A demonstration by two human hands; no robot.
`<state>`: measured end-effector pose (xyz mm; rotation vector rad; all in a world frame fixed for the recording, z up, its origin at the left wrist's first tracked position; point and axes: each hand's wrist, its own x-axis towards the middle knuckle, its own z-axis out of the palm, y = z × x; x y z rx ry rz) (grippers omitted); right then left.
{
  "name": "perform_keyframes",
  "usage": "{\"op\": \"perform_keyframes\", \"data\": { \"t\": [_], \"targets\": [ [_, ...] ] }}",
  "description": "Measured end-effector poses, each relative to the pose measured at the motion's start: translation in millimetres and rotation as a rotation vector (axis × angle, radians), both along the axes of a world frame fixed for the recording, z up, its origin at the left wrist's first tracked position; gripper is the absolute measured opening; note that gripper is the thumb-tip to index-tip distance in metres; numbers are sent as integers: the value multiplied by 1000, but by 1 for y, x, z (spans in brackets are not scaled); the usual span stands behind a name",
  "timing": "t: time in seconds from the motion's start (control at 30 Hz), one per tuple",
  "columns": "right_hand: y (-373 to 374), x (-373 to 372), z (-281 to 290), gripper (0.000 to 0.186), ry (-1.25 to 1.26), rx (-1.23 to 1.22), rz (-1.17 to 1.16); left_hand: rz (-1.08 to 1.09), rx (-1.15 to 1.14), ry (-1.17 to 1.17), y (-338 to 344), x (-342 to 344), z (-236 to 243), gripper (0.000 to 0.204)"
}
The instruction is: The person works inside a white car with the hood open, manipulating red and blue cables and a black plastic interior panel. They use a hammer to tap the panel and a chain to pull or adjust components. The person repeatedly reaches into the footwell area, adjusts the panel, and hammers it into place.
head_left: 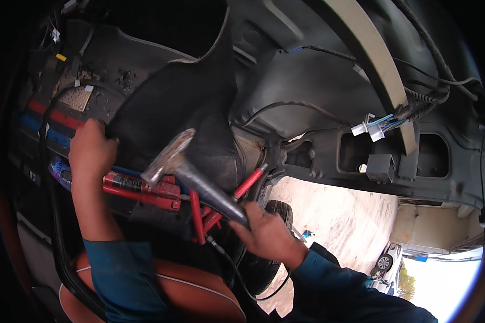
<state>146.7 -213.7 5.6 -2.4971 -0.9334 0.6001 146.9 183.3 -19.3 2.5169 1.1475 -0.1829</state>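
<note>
Inside a stripped car body, the left hand (91, 148) grips the edge of a black floor mat (178, 116) and holds it peeled back, apparently to bare the metal beneath. The right hand (264, 229) is closed around the handle of a hammer (191, 175), whose worn steel head sits raised over the folded mat, just above a red hydraulic ram (145, 189) lying on the car floor between the two hands. A loose wiring connector (373, 129) hangs well apart against the dark inner panel (318, 81), beyond which sunlit ground shows.
</note>
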Motion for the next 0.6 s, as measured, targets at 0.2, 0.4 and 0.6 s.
{"op": "perform_keyframes", "data": {
  "t": [0.2,0.4,0.6],
  "targets": [
    [-36,9,-12,35,40,-245,-592,15,-23,-46,1,-3,0,32],
    [12,-17,10,36,145,-13,-298,13,-61,1,1,-1,4,31],
    [-1,11,30,34,118,-88,-446,-9,-48,-11,2,0,3,30]
  ]
}}
